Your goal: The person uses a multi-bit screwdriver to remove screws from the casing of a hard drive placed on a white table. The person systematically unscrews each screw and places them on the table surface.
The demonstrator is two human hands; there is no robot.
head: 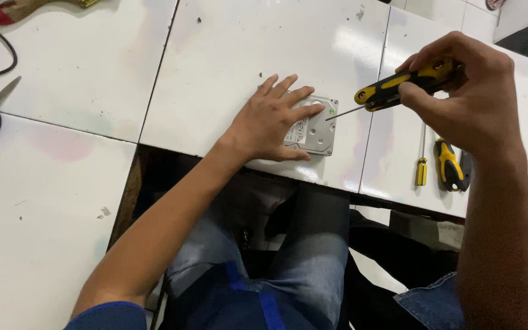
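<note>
Left hand (273, 119) flat on hard drive (319, 128)

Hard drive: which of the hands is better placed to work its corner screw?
Likely the right hand: it holds the yellow-and-black screwdriver, tip at the hard drive corner. The left hand lies flat on the drive.
</note>
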